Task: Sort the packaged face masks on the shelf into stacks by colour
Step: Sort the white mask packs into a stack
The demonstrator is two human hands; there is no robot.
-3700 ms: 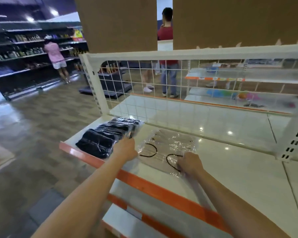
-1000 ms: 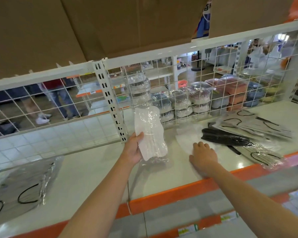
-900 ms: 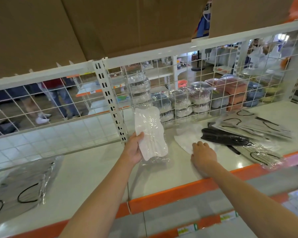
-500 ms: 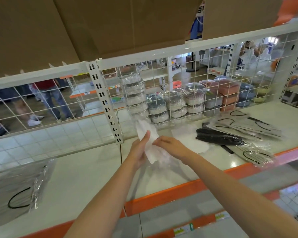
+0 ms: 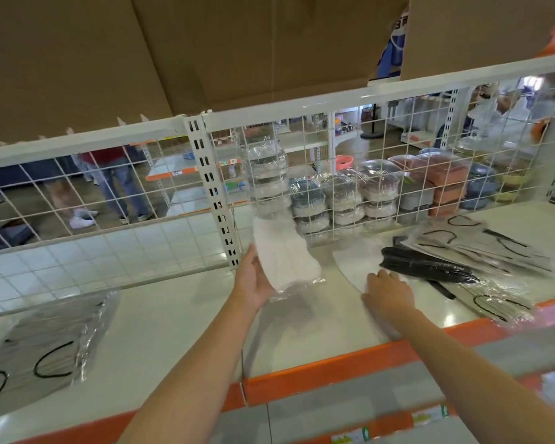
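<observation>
My left hand (image 5: 253,280) grips a stack of white packaged masks (image 5: 284,254), held upright above the white shelf (image 5: 180,318). My right hand (image 5: 386,294) lies flat, fingers on another white packaged mask (image 5: 354,262) on the shelf. To its right lie black packaged masks (image 5: 426,265) and a loose spread of grey packaged masks with black ear loops (image 5: 481,248). A stack of grey packaged masks (image 5: 45,341) sits at the shelf's far left.
A white wire grid (image 5: 334,174) backs the shelf, with wrapped bowls and containers (image 5: 350,200) behind it. Cardboard boxes (image 5: 205,52) hang over from the shelf above. An orange rail (image 5: 334,376) edges the front. People stand in the aisle beyond the grid.
My right hand left the white stack in my left hand and dropped back onto the white mask lying on the shelf. My left hand still holds its stack upright.
</observation>
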